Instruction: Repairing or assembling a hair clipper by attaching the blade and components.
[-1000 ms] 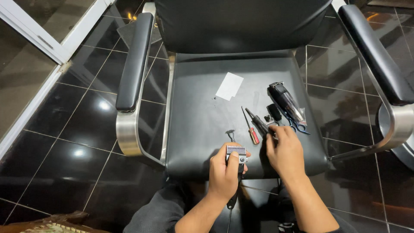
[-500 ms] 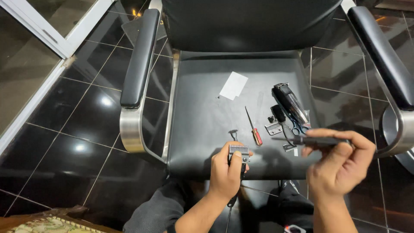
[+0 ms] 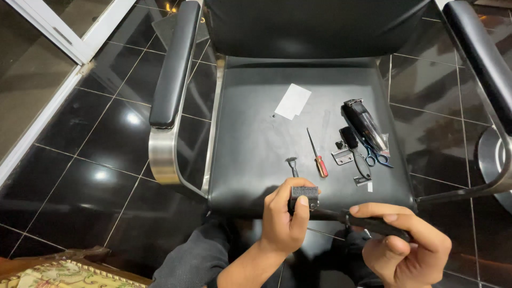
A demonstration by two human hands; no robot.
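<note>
Two hands are busy at the near edge of the black chair seat (image 3: 256,133). The left hand (image 3: 285,221) has its grip wrapped around a small toothed clipper blade (image 3: 304,195), thumb pressed on its front. The right hand (image 3: 405,245) holds a dark screwdriver (image 3: 368,222) in a closed grip, its shaft pointing left and meeting the blade. Farther out on the seat lie a red-handled screwdriver (image 3: 319,160), a white card (image 3: 293,101), a black clipper body (image 3: 364,124) and blue-handled scissors (image 3: 376,158) at right.
</note>
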